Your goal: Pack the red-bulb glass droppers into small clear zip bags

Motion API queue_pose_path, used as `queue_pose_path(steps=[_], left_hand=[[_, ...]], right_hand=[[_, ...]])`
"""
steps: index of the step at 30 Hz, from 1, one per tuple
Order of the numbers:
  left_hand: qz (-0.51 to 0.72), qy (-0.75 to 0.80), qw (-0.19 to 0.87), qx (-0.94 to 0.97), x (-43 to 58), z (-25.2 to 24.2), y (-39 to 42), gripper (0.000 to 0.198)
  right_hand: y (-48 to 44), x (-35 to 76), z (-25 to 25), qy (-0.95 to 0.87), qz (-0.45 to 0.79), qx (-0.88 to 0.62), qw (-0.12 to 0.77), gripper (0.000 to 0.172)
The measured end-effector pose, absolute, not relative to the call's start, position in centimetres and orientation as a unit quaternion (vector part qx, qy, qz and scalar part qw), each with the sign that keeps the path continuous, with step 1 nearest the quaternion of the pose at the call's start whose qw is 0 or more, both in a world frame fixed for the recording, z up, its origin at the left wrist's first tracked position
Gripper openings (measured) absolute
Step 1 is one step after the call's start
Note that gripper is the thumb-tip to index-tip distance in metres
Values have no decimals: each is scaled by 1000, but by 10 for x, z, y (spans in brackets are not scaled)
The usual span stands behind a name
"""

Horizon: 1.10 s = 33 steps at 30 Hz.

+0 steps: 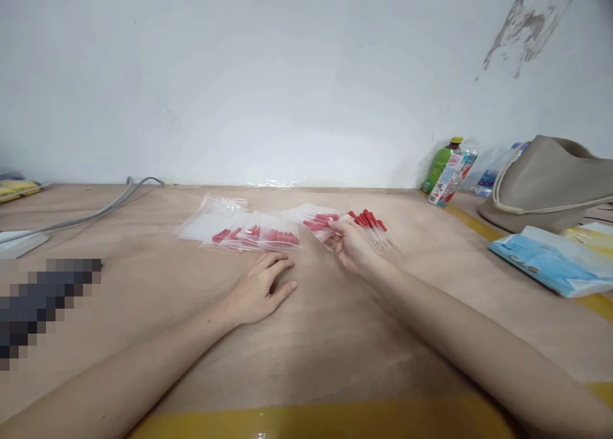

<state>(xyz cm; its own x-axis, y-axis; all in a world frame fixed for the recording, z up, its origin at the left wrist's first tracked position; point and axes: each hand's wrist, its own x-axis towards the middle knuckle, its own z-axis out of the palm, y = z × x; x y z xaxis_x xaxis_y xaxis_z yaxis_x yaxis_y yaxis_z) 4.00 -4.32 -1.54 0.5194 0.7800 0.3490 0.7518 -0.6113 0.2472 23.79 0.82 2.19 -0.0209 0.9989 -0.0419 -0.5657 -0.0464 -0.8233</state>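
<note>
My left hand (pixel 265 285) rests palm down on the wooden table, its fingers apart and holding nothing. With closed fingers, my right hand (pixel 352 244) pinches several red-tipped sticks (pixel 320 222), like swabs, beside a clear plastic bag (pixel 306 211). Whether those sticks are inside that bag I cannot tell. Just right of this hand lies a loose fan of more red-tipped sticks (pixel 368 218) with thin white shafts. Beyond my left hand, overlapping clear bags with red-tipped pieces (pixel 280 237) lie in a row. Flat, clear bags (pixel 205 218) sit at the row's left end.
Against the wall at right stand a green bottle (pixel 438 167) and a labelled clear bottle (pixel 453 178). A grey-beige bag (pixel 546 183) and a blue tissue pack (pixel 546 260) are nearer on that side. A grey cable (pixel 105 210) runs along the left.
</note>
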Motion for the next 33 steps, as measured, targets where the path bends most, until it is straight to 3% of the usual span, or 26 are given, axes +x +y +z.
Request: queue_pose_path(steps=[7,12,14,16,21,26,33], left_hand=[[217,432,35,875,40,-14,-44,36],[235,412,39,880,41,-11,-47,30],[248,416,40,874,42,-8,-50,20],[272,431,22,860,43,-5,-50,16],[372,497,-124,774,24,2,-27,15],[358,665,-208,622,-38,4,12,21],[277,795,-66,536,-108,-10,44,42]], right_hand=[[18,174,19,-253,675,-385,576,19],[4,194,17,-433,687,-469,349,21],[-1,213,17,-533,604,-506,309,23],[-5,233,17,-634,459,-530,326,26],[-8,268,12,-776,96,-540,312,17],[0,269,7,-760,-8,-593,267,20],[29,243,17,-725,4,-669,165,34]])
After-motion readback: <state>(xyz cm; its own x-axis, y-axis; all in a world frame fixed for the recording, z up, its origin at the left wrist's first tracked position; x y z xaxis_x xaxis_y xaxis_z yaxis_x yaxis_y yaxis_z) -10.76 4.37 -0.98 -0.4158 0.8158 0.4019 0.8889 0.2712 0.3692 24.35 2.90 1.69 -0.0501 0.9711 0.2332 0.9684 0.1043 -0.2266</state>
